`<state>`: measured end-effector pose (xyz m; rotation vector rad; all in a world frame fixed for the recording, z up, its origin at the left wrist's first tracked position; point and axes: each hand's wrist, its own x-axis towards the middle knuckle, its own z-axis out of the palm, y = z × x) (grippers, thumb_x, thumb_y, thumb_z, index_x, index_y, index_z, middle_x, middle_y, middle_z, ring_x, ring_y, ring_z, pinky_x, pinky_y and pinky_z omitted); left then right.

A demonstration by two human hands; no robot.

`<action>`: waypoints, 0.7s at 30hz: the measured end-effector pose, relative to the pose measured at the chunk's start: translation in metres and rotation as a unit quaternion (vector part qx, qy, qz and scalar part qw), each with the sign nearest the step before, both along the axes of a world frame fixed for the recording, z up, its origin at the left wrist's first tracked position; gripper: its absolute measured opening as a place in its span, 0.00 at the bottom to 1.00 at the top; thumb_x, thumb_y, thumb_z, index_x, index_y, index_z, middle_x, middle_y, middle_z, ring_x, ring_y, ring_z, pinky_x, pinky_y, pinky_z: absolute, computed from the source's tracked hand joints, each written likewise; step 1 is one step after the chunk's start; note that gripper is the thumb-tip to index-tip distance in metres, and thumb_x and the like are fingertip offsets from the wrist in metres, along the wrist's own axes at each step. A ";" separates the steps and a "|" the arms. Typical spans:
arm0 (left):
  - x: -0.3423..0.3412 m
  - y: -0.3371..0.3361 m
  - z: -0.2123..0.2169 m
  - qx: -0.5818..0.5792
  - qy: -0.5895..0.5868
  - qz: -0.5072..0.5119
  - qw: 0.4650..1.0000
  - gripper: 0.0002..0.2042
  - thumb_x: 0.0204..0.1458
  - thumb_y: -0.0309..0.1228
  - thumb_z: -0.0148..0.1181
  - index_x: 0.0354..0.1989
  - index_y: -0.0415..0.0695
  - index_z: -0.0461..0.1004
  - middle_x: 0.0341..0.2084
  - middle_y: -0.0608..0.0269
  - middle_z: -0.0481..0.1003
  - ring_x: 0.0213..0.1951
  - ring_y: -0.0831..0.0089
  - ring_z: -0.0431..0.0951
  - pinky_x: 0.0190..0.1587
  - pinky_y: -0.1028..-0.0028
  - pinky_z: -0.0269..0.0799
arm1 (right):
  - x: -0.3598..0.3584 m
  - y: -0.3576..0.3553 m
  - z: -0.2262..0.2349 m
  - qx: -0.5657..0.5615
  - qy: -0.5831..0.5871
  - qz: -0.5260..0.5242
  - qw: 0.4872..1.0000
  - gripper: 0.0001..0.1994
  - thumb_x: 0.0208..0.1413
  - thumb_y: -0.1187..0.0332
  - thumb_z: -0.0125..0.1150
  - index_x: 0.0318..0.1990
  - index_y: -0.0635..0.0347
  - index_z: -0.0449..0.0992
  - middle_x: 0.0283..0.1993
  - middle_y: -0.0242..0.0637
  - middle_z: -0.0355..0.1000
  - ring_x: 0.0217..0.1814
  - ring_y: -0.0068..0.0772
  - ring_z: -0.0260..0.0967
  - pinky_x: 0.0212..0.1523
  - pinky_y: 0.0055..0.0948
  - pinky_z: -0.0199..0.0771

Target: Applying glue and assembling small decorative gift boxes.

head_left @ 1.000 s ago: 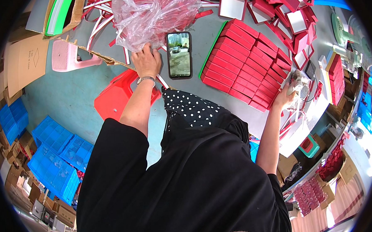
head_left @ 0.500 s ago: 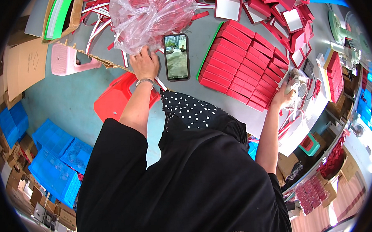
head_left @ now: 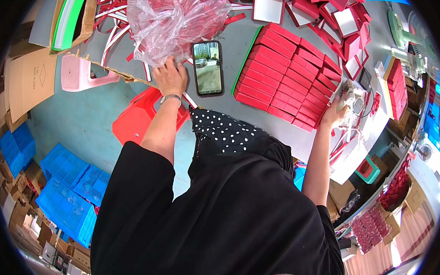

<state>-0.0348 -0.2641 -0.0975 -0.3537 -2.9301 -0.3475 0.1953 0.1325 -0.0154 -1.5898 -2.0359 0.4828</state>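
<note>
My left hand (head_left: pixel 170 79) lies on the near edge of the grey table, palm down with fingers spread. Its fingertips meet the lower edge of a crumpled clear plastic bag (head_left: pixel 168 26) with something red showing through. Just right of it a phone (head_left: pixel 208 71) lies face up, its screen lit with an outdoor scene. On the right, my right hand (head_left: pixel 334 116) reaches to a whitish, worn-looking device (head_left: pixel 352 101) with a dark cable. The fingers touch its left side and partly blend into it. Between my hands stands a tight block of red boxes (head_left: pixel 283 78).
A heap of red box parts (head_left: pixel 342 21) and white-lined trays (head_left: pixel 268 7) fills the far right. Red and white strips (head_left: pixel 112 41) lie far left. A red stool (head_left: pixel 135 114), a pink stool (head_left: pixel 75 72) and blue crates (head_left: pixel 66 208) stand left on the floor.
Both hands stay in nearly the same places. The picture on the phone's screen differs slightly, and the whole view has shifted a little.
</note>
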 end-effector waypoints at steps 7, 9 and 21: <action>-0.001 -0.001 0.000 0.002 0.009 -0.007 1.000 0.14 0.46 0.37 0.54 0.41 0.46 0.69 0.40 0.52 0.70 0.46 0.52 0.65 0.48 0.57 0.60 | -0.002 -0.002 0.002 -0.048 0.048 -0.002 0.998 0.24 0.52 0.54 0.57 0.52 0.60 0.70 0.32 0.42 0.75 0.29 0.33 0.73 0.37 0.32 0.71; 0.000 -0.001 -0.002 0.001 0.008 -0.004 1.000 0.14 0.46 0.37 0.54 0.41 0.46 0.69 0.40 0.52 0.70 0.46 0.52 0.65 0.48 0.57 0.60 | -0.001 0.000 0.002 -0.021 0.020 0.009 1.000 0.24 0.52 0.53 0.57 0.52 0.60 0.70 0.33 0.42 0.75 0.29 0.33 0.73 0.37 0.33 0.71; -0.001 -0.001 -0.002 -0.001 0.005 -0.006 1.000 0.14 0.47 0.37 0.54 0.41 0.46 0.69 0.40 0.52 0.70 0.46 0.52 0.65 0.48 0.57 0.59 | -0.005 -0.003 0.008 -0.060 0.043 0.011 0.997 0.24 0.53 0.55 0.57 0.54 0.58 0.70 0.44 0.43 0.73 0.40 0.34 0.72 0.39 0.28 0.72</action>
